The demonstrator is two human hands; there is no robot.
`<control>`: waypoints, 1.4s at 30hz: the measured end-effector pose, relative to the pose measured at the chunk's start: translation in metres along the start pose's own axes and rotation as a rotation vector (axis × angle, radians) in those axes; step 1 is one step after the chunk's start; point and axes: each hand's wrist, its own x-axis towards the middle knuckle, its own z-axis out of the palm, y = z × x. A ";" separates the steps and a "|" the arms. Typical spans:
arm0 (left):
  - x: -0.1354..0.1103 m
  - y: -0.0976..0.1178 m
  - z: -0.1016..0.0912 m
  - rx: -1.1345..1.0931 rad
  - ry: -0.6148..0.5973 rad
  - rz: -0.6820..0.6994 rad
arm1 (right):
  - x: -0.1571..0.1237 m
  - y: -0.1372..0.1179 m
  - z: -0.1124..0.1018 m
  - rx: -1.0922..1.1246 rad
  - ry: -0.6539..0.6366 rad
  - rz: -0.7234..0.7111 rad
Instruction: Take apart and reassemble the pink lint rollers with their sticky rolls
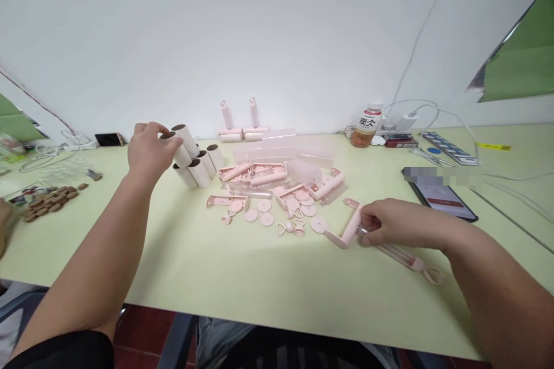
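My left hand (151, 153) is closed on the rim of a white cardboard tube (182, 155) at the top of a small stack of upright tubes (199, 173). On the right, my right hand (400, 222) bends down to the table with its fingers pinched on the end of a clear plastic tube (396, 255). That tube has a pink cap and ring and passes beneath the hand. Touching or close beside the fingertips is a pink bracket-shaped holder (351, 225). Pink plastic parts, including holders, discs (319, 224) and heart-shaped rings (281, 229), lie between my hands.
Finished-looking pink rollers (231, 135) stand by the wall, near frosted plastic sheets (281, 153). A drink bottle (367, 125), a phone (445, 196) and cables sit at right. Brown pieces (49, 203), another phone (109, 139) and a person's hand (5, 222) are at left.
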 end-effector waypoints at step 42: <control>-0.202 0.163 0.027 -1.721 -1.280 -0.199 | -0.007 -0.038 0.009 0.337 0.393 -0.957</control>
